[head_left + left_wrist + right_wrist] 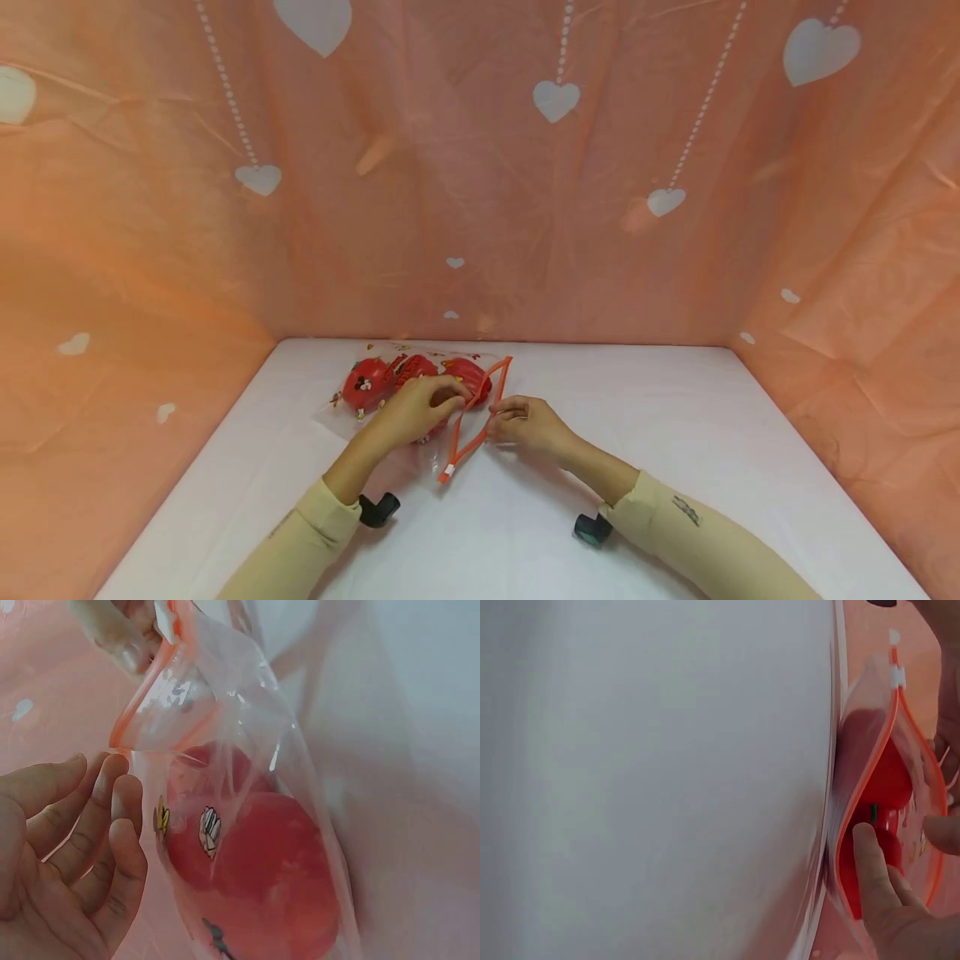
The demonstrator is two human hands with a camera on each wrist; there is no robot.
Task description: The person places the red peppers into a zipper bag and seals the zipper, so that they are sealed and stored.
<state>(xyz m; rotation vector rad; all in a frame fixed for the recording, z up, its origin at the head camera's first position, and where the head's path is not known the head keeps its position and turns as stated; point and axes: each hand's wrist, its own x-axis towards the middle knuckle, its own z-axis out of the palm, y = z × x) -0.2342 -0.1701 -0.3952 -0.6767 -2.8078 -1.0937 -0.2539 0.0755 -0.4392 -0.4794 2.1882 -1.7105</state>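
Observation:
A clear zip bag (420, 433) with cartoon prints lies on the table, its orange-edged mouth (855, 814) gaping to the right. Inside are several rounded red things (274, 862); a bit of green shows among them in the right wrist view. My left hand (420, 407) is over the bag close to the mouth, its fingers (124, 847) loosely bent with nothing between them. At the mouth's right side is my right hand (528, 423). Its index finger (871, 862) reaches straight over the opening, the thumb spread apart from it by the other rim.
A white slider (449, 470) sits at the near end of the zip. The white table (660, 433) spreads out to the right. Orange cloth (510, 208) with white hearts hangs behind and at both sides. Dark wrist devices (592, 529) are strapped at both sleeves.

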